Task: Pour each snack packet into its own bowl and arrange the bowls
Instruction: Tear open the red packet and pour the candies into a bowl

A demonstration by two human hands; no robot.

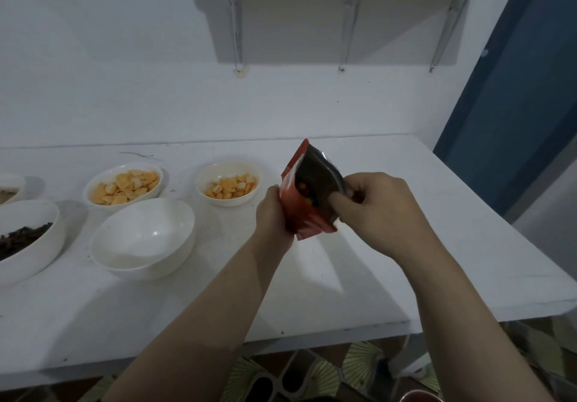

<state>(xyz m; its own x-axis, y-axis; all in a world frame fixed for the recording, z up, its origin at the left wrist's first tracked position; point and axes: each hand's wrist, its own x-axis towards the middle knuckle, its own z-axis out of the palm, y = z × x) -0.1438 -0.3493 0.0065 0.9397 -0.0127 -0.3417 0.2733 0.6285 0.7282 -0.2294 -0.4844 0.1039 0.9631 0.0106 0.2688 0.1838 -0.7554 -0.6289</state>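
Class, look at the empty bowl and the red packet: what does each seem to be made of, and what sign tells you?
Empty bowl: probably glazed ceramic, perhaps melamine; white, glossy, with bright highlights. Red packet: thin plastic film, apparently foil-lined; its open inside looks dark and shiny, and it creases where held.

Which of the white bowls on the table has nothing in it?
The large near bowl, left of the hands; the other bowls hold snacks.
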